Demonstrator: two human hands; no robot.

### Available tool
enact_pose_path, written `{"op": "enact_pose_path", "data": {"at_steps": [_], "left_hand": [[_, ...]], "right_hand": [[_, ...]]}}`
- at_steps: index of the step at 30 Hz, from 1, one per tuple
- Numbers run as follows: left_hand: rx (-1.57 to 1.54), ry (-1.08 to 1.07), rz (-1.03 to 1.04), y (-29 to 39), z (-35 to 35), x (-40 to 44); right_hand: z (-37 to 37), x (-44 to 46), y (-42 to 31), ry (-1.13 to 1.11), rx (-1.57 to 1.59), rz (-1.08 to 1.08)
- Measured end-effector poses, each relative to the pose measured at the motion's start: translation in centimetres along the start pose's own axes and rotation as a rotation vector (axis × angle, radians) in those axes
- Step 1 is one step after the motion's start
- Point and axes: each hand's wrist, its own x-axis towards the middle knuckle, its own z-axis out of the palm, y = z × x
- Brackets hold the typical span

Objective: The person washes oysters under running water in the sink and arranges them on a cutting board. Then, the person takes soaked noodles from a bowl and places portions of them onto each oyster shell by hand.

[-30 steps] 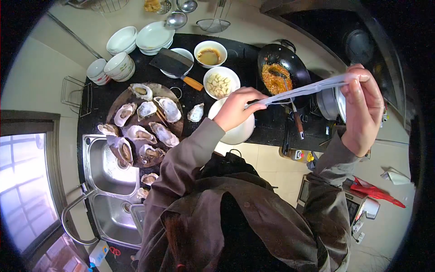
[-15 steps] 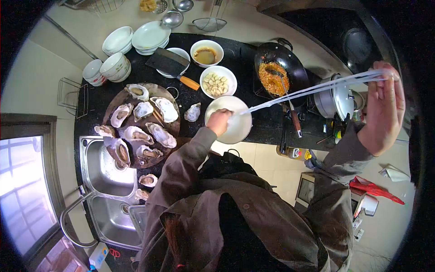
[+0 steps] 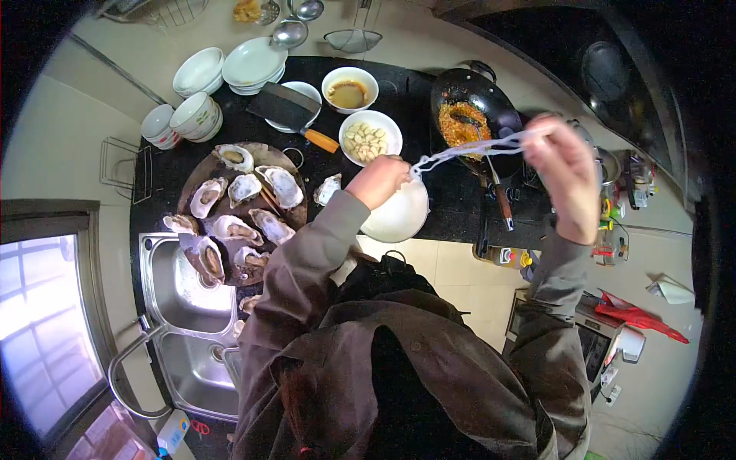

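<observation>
Translucent whitish strands (image 3: pixel 468 148) stretch between my two hands above the counter. My left hand (image 3: pixel 381 181) pinches their left end, over the edge of a white bowl (image 3: pixel 402 215). Raised at the right, my right hand (image 3: pixel 563 169) grips the other end; its fingers are blurred. Behind the strands sits a black wok (image 3: pixel 494 107) holding an orange-brown minced mixture (image 3: pixel 458 130) and a ladle. A bowl of garlic cloves (image 3: pixel 366 142) stands just behind my left hand.
Opened oysters (image 3: pixel 236 228) lie on a round board (image 3: pixel 188 172) at the left. A cleaver (image 3: pixel 282 107) rests across a bowl. Nearby are a bowl of brown liquid (image 3: pixel 349 93), stacked dishes (image 3: pixel 253 61) and a double sink (image 3: pixel 184 284). Bottles (image 3: pixel 510 257) stand below the counter.
My right hand has moved left and the strands between my hands are shorter and slacker than half a second ago. My left hand has risen slightly from over the white bowl.
</observation>
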Motion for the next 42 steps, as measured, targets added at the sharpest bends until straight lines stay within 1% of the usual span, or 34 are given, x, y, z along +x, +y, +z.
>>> {"op": "enact_pose_path", "data": {"at_steps": [1, 3, 4, 5, 7, 8, 11, 15, 16, 19, 20, 23, 24, 27, 28, 30, 32, 34, 36, 39, 42], "left_hand": [[-0.110, 0.041, -0.001, 0.5, -0.5, -0.1], [-0.331, 0.123, -0.003, 2.0, -1.7, -0.2], [-0.330, 0.120, -0.002, 2.9, -2.4, 0.0], [-0.280, 0.119, 0.052, 4.2, -3.3, 0.3], [-0.179, 0.116, 0.156, 6.8, -5.1, 0.7], [-0.178, 0.115, 0.155, 7.9, -5.8, 0.9], [-0.243, 0.167, 0.300, 11.2, -7.2, 1.7], [-0.322, 0.187, 0.296, 14.0, -8.9, 2.0], [-0.320, 0.188, 0.297, 13.7, -9.0, 2.1], [-0.269, 0.317, 0.355, 11.1, -9.1, 2.2], [-0.269, 0.318, 0.358, 10.1, -8.9, 2.0], [-0.518, 0.233, 0.133, 6.6, -7.4, 1.2], [-0.520, 0.234, 0.134, 6.0, -7.0, 0.9], [-0.342, -0.020, 0.018, 4.4, -5.7, 0.0], [-0.345, -0.016, 0.018, 4.2, -4.8, -0.1], [-0.470, 0.006, 0.073, 4.5, -2.1, 0.2], [-0.532, 0.020, 0.101, 4.3, 0.0, 0.2], [-0.574, 0.029, 0.076, 3.6, 1.7, 0.2], [-0.595, 0.031, 0.065, 2.5, 3.2, -0.1], [-0.545, 0.034, -0.031, 0.1, 5.1, -0.9], [-0.537, 0.054, -0.051, -2.2, 7.0, -1.6]], "right_hand": [[0.4, 0.0, 1.6, -0.049, -0.063, 0.053], [1.2, 0.0, 5.2, -0.243, -0.100, 0.143], [1.6, -0.1, 8.1, -0.261, -0.071, 0.168], [2.1, -0.4, 11.1, -0.281, -0.042, 0.191], [3.5, -0.8, 15.4, -0.289, -0.171, 0.063], [4.2, -1.0, 16.2, -0.288, -0.169, 0.062], [6.7, -1.7, 16.9, -0.253, 0.098, 0.254], [7.5, -1.3, 12.8, -0.178, 0.200, 0.243], [7.1, -1.1, 12.1, -0.178, 0.201, 0.241], [5.4, -0.7, 9.7, -0.186, 0.182, 0.115], [4.9, -0.6, 8.5, -0.185, 0.180, 0.114], [3.9, -0.6, 4.1, -0.160, 0.114, 0.068], [3.6, -0.6, 3.0, -0.134, 0.081, 0.075], [2.8, -0.6, 0.3, -0.099, 0.016, 0.079], [2.5, -0.6, -0.4, -0.090, -0.013, 0.075], [2.2, -0.4, -1.4, -0.089, -0.042, 0.070], [1.8, -0.3, -2.0, -0.055, -0.069, 0.013], [1.3, -0.2, -2.9, -0.038, -0.085, -0.015], [0.7, -0.4, -4.1, 0.028, -0.117, -0.020], [0.0, -0.5, -5.2, 0.075, -0.149, -0.038], [-0.5, -0.7, -5.6, 0.102, -0.178, -0.071]]}}
